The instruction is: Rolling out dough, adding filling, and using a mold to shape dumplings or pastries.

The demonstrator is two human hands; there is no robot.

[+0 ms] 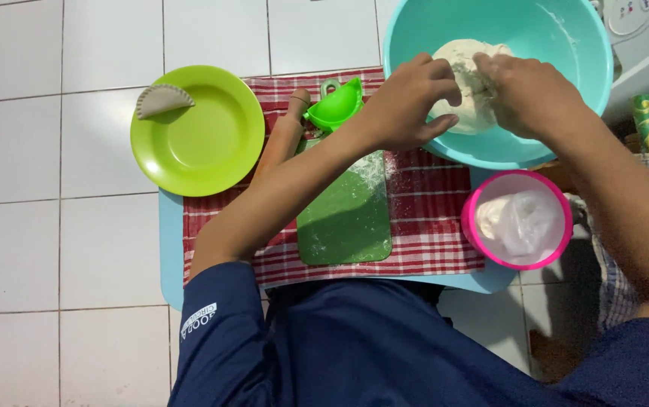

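Observation:
A lump of white dough (466, 79) lies in a large turquoise bowl (566, 38) at the upper right. Both hands are on it. My left hand (407, 102) curls around its left side, fingers pinching into it. My right hand (524, 94) presses on its right side and covers part of it. In front of me a green cutting board (347, 218), dusted with flour, lies on a red checked cloth (430, 218).
A lime green plate (211, 143) at the left holds one folded dumpling (162, 99). A wooden rolling pin (283, 136) and a green dumpling press (336, 105) lie beside the board. A pink bowl (483, 241) with a white plastic bag (524, 222) stands at the right. White floor tiles surround the low blue table (170, 264).

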